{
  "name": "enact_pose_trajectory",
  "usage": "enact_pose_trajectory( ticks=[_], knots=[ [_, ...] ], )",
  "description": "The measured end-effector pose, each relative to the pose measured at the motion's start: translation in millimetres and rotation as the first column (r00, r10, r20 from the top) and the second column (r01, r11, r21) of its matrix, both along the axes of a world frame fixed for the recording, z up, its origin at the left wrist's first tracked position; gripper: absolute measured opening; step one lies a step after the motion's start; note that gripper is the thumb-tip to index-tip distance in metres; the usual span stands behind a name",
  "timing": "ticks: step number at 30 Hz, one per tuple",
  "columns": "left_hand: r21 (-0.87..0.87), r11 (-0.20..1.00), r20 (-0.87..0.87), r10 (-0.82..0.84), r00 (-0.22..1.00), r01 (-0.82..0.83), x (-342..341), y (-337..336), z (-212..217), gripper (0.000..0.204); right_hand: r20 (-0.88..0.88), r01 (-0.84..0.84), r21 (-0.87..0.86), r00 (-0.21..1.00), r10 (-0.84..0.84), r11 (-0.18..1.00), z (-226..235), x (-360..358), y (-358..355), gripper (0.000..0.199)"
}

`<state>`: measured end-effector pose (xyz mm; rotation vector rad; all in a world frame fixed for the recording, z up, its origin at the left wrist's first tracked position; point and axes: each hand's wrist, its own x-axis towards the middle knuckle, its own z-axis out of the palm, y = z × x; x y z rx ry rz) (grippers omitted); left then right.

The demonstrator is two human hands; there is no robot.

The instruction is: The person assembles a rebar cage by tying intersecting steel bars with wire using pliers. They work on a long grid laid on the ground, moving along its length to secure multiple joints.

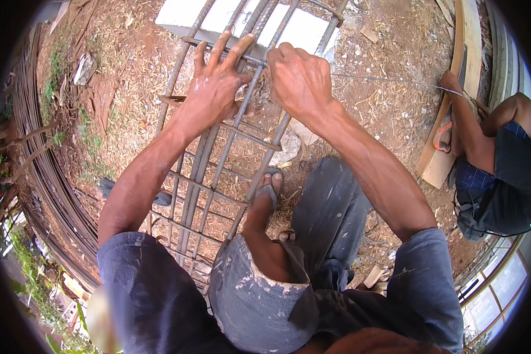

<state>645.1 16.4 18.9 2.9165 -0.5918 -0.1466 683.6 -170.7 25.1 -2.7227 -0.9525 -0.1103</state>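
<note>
A long cage of steel reinforcing bars (196, 194), with thinner stirrups tied across it, slants up the middle from beside my legs. My left hand (213, 88) lies over the cage's upper part, its outer fingers spread and stretched across a stirrup and its inner fingers bent near a bar. Just right of it, my right hand (301, 82) is closed in a fist against the joint of a stirrup and a bar. What its fingers pinch is hidden. A thin wire or line (389, 78) reaches right from beside this fist.
The cage's far end rests on a white block (177, 17). At the right a co-worker (495, 159) sits by wooden planks (439, 159), one hand near the line. Several long bars (47, 159) lie at the left. My sandalled foot (269, 192) stands next to the cage on chip-strewn soil.
</note>
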Motion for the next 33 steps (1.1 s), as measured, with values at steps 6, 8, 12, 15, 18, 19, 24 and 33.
enact_pose_trajectory(
  ticks=[6, 8, 12, 15, 18, 19, 24, 33],
  knots=[
    [0.137, 0.99, 0.025, -0.023, 0.999, 0.019, 5.6, -8.2, 7.6, 0.052, 0.063, 0.028, -0.014, 0.998, -0.027, 1.0, -2.7, -4.8, -1.3, 0.014],
    [0.147, 0.989, 0.064, -0.02, 0.998, 0.01, 5.3, -6.0, 0.9, 0.049, 0.085, 0.015, -0.016, 0.996, -0.013, 1.0, -3.3, -4.2, -1.6, 0.013],
    [0.183, 0.983, 0.12, -0.026, 0.992, 0.004, 5.3, -7.3, -3.9, 0.047, 0.07, 0.005, 0.046, 0.998, -0.008, 0.999, -9.3, -1.8, -3.3, 0.012],
    [0.168, 0.986, 0.128, -0.036, 0.991, 0.014, 5.6, -6.7, 0.0, 0.047, 0.093, -0.011, 0.049, 0.996, 0.007, 0.999, -10.5, -1.3, -5.6, 0.012],
    [0.189, 0.981, 0.155, -0.065, 0.986, 0.035, 7.1, -4.1, -3.5, 0.048, 0.117, -0.044, 0.056, 0.992, 0.037, 0.997, -13.2, 2.0, -9.4, 0.012],
    [0.198, 0.979, 0.168, -0.078, 0.983, 0.044, 7.5, -3.6, -4.8, 0.049, 0.118, -0.048, 0.063, 0.992, 0.04, 0.997, -15.7, 2.4, -9.9, 0.012],
    [0.168, 0.983, 0.114, -0.095, 0.989, 0.075, 13.8, -2.7, -2.2, 0.051, 0.095, -0.039, 0.093, 0.995, 0.031, 0.995, -16.8, 2.9, -10.3, 0.015],
    [0.179, 0.982, 0.08, -0.08, 0.994, 0.065, 17.7, -8.9, 0.2, 0.045, 0.07, -0.012, 0.145, 0.998, 0.002, 0.989, -18.6, -0.7, -10.4, 0.024]
  ],
)
